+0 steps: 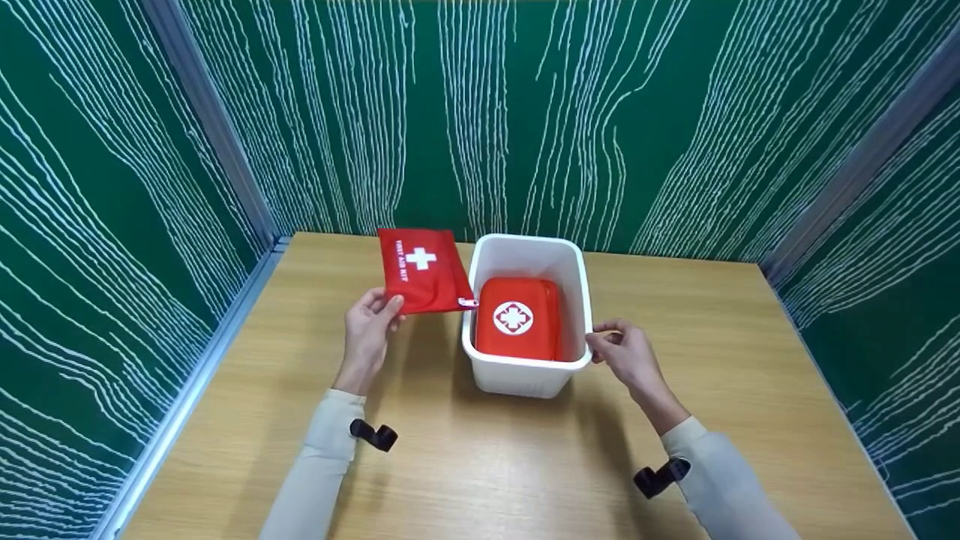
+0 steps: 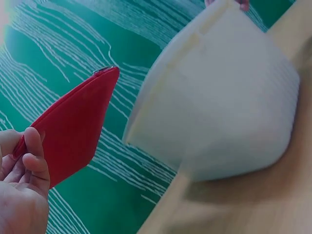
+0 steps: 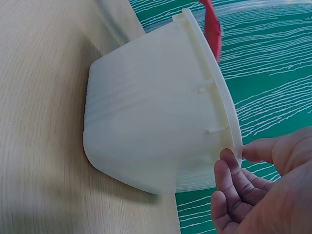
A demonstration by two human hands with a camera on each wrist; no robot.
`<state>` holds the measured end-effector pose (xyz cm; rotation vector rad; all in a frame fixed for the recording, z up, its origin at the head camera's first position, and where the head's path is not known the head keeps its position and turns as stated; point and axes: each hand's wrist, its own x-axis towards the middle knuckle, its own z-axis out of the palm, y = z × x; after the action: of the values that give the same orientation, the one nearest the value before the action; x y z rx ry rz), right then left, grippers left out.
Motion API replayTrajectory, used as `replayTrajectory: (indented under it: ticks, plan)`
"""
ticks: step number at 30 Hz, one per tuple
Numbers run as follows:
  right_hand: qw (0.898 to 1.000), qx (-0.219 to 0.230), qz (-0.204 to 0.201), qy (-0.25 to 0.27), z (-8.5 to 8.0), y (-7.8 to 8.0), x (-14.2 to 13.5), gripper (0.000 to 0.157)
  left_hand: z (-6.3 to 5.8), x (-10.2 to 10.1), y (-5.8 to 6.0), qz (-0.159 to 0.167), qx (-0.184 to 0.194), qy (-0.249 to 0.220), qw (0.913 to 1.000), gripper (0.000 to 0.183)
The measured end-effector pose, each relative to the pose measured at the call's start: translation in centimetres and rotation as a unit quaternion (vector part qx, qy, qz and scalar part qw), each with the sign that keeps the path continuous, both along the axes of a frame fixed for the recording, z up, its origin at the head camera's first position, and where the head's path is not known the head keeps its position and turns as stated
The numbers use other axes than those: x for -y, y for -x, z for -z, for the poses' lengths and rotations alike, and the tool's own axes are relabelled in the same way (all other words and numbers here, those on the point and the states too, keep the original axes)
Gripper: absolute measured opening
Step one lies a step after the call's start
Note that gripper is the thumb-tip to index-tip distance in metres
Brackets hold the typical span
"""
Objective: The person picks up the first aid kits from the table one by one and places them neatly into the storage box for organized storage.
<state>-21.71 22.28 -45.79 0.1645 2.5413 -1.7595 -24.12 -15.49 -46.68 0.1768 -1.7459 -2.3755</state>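
Observation:
My left hand pinches the lower left corner of a flat red first aid pouch, printed with a white cross and lettering. The pouch is up in the air, left of a white plastic bin, its zipper-pull corner close to the bin's rim. Inside the bin sits a red first aid case with a white round cross emblem. On the bin's right side, my right hand pinches the rim between thumb and fingers, which the right wrist view shows closely. The case's lower part is hidden by the bin wall.
The bin stands on a wooden table toward its back edge. Green panels with white wavy lines rise behind and on both sides, joined by grey metal posts. A black wrist camera is strapped on each sleeve.

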Motion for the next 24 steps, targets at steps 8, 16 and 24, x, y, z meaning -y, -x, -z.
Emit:
replayTrajectory:
  ticks: [8,16,24]
  plan:
    - [1.0,0.003,-0.003,-0.006,-0.1,0.0,0.0,0.028,-1.3,-1.5,0.0,0.039,-0.01,-0.026,0.9988,0.034]
    - [1.0,0.002,-0.003,-0.009,0.0,0.0,-0.1,0.027,-2.0,-2.5,-0.2,0.072,-0.018,-0.02,0.9971,0.034]
    - [1.0,0.005,-0.004,-0.017,0.0,-0.1,-0.1,0.027,-2.4,-3.7,-0.4,0.11,0.006,-0.016,0.9938,0.035]
